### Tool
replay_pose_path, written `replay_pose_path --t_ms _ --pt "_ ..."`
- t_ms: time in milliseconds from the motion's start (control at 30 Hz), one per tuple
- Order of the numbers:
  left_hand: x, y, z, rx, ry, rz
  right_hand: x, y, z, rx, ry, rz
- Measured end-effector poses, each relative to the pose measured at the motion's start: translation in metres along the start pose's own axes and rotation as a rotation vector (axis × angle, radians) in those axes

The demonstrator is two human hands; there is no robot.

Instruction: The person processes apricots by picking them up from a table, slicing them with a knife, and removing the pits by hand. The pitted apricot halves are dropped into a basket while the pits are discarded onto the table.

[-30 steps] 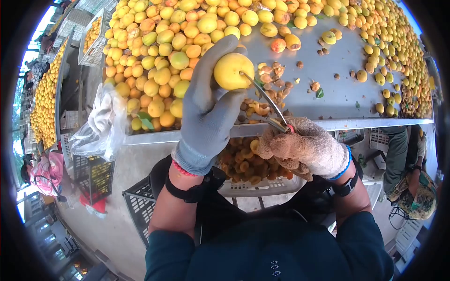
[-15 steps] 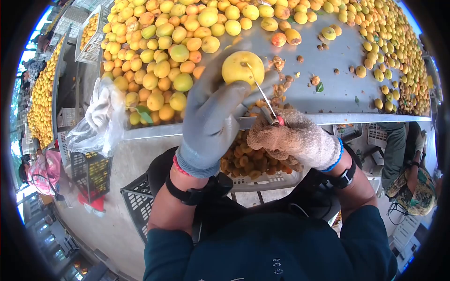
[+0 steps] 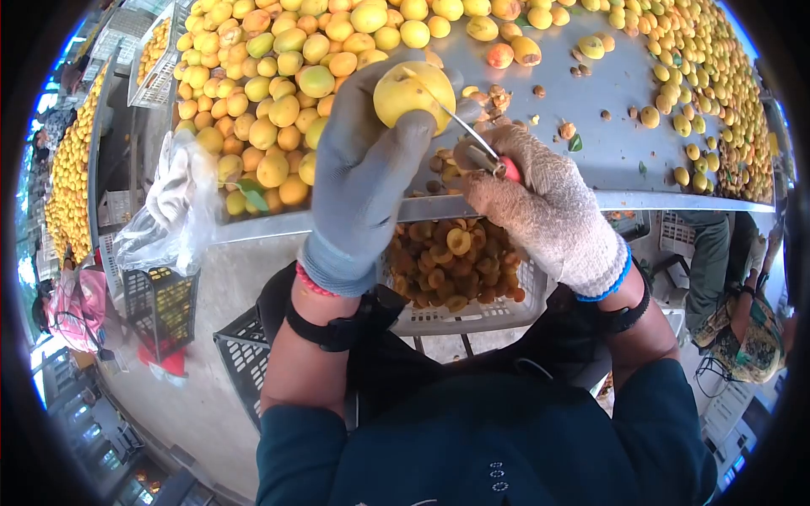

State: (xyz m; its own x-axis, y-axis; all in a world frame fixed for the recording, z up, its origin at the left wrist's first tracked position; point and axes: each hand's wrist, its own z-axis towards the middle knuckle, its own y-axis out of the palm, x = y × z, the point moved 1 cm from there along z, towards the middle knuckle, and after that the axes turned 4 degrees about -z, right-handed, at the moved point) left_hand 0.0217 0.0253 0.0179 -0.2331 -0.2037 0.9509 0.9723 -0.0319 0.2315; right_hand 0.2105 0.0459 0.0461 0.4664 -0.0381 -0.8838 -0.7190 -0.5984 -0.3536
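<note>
My left hand, in a grey-blue coated glove, is closed around a large yellow apricot, with the thumb pressed on its near side. A small knife with a red handle sits in my right hand, which wears a stained beige knit glove. Its thin blade slants up to the left and lies against the apricot, at a cut line near the top. Below both hands, a light plastic crate holds many halved apricots. Pits and scraps lie on the metal table just beyond my right hand.
Whole apricots are heaped on the left of the metal table, with more piled at right. A clear plastic bag hangs over its front edge. Dark crates stand at left; another person sits at right.
Both hands have shifted slightly: the left up and to the left with the apricot, the right upward with the knife. More of the crate of halves shows below. The blade stays at the apricot.
</note>
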Motion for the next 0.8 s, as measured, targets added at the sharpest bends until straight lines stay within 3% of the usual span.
replay_pose_path --t_ms 33,100,167,467,600,667,800 --pt "0.005 -0.001 0.002 -0.016 -0.009 0.005 -0.002 0.004 -0.002 0.025 -0.087 0.074" --pt "0.014 -0.001 0.004 -0.036 -0.073 -0.063 -0.003 0.001 -0.006 -0.142 0.07 0.283" --pt "0.015 -0.008 0.004 -0.094 -0.126 0.044 -0.023 -0.004 -0.01 -0.234 0.366 0.391" --pt "0.002 0.008 -0.007 -0.022 0.0 0.157 -0.022 -0.006 -0.016 -0.397 0.337 0.654" --pt "-0.005 0.025 -0.013 0.105 -0.086 -0.094 -0.003 0.027 -0.009 -0.246 0.122 0.667" --pt "-0.007 0.03 -0.013 0.174 -0.131 -0.242 -0.003 0.028 -0.003 -0.247 0.159 0.58" --pt "-0.011 0.008 -0.008 0.089 -0.148 -0.176 -0.011 0.015 -0.002 -0.347 0.273 0.634"
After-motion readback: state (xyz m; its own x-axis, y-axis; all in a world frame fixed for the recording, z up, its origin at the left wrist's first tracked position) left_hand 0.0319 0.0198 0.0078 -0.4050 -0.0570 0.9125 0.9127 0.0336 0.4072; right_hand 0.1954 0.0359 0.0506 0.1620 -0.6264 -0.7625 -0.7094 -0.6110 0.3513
